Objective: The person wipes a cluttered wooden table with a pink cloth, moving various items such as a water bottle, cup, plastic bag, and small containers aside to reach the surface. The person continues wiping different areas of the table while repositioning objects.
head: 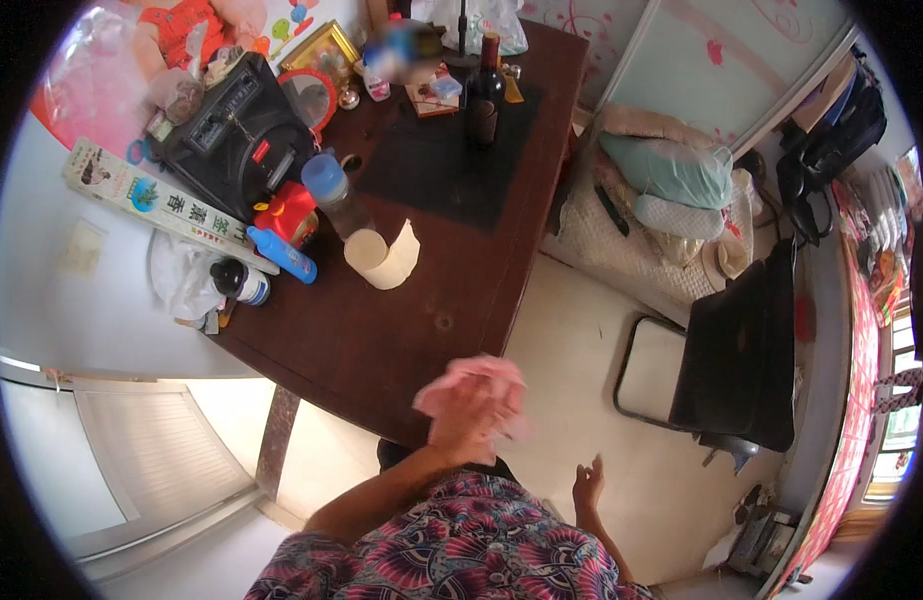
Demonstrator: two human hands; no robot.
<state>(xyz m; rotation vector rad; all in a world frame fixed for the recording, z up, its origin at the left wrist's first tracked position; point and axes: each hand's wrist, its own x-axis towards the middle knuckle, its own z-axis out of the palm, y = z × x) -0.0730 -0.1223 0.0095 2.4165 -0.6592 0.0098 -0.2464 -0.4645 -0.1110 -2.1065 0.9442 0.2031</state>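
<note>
My left hand (465, 424) is on a crumpled pink cloth (480, 382) at the near corner of a dark wooden table (371, 352); its fingers press into the cloth and are slightly blurred. Over the floor at the lower right hangs my right hand (589, 484), with nothing in it and its fingers apart. Farther up the table stands a paper roll (368, 251) with its loose end curling to the right. Beside it are a plastic bottle with a blue cap (338, 191), a blue tube-like bottle (285, 255) and a white bottle with a black cap (240, 281).
A dark glass bottle (485, 94), a black speaker (240, 139), a red-rimmed mirror (309, 97) and a long printed box (169, 206) stand along the table's far and left parts. To the right are a black chair (735, 352) and a bed with pillows (641, 255).
</note>
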